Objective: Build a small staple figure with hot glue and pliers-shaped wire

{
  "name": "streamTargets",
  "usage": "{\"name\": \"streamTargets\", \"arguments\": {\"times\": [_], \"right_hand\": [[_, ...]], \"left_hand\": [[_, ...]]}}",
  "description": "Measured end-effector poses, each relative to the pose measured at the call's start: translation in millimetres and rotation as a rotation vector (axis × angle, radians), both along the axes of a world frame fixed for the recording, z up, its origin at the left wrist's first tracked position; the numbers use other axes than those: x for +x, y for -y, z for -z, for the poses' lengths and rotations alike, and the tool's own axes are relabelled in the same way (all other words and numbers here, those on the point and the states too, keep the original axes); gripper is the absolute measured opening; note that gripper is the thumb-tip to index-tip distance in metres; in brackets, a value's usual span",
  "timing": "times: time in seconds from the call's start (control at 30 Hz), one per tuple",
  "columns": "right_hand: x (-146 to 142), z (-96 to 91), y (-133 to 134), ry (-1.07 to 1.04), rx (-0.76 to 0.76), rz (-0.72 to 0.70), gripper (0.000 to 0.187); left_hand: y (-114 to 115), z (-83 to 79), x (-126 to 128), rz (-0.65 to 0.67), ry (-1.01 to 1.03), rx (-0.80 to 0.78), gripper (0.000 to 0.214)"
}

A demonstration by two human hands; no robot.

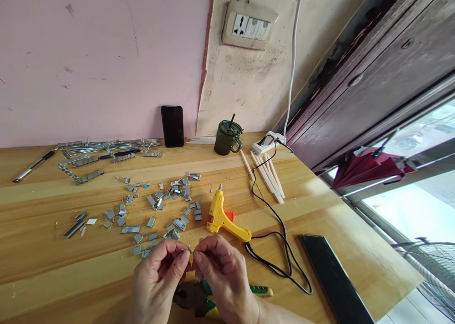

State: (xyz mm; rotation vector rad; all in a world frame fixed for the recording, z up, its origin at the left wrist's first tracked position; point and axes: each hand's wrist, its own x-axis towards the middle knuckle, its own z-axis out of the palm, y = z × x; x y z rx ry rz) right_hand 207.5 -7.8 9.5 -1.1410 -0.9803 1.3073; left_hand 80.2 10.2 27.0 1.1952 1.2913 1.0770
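Both hands meet low in the middle of the head view, fingertips nearly touching. My left hand (161,276) is closed in a pinch on a small thin metal piece (189,248), too small to name. Thumb and forefinger of my right hand (223,276) also pinch at this piece from the other side. Beneath the hands lie pliers (261,291) with green and yellow handles, partly hidden by my right hand. Just beyond is a yellow hot glue gun (227,219) with an orange trigger. Many small grey metal pieces (177,223) are scattered to the left of it.
White glue sticks (268,177) lie before a power strip (266,143); a black cable (284,229) loops rightward. A dark green mug (227,139) and an upright phone (172,126) stand at the back. Another phone (336,279) lies right. Metal rods (106,147) and a pen (34,166) lie left.
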Motion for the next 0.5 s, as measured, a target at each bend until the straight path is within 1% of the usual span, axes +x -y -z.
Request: {"name": "streamTargets", "arguments": {"times": [0.07,0.13,0.2,0.27,0.33,0.5], "right_hand": [[1,-0.8,-1,-0.017,-0.016,-0.011,0.026],[2,-1.8,-4,-0.13,-0.057,-0.052,0.029],[2,-2.2,-6,-0.259,-0.079,-0.09,0.032],[1,-1.7,-8,-0.344,-0.087,-0.104,0.034],[1,-1.0,-9,-0.383,-0.108,-0.104,0.034],[-3,-1.3,-10,-0.399,-0.134,-0.083,0.031]], "left_hand": [[-1,-0.5,0,0.007,0.035,-0.017,0.021],[-1,0.9,-1,0.006,0.029,0.012,0.02],[-2,3.2,-4,-0.029,0.002,0.047,0.018],[-2,5.8,-6,-0.05,-0.034,0.078,0.016],[-2,8.4,-7,-0.054,-0.067,0.114,0.013],[-2,11.4,-5,-0.032,-0.157,0.219,0.009]]}}
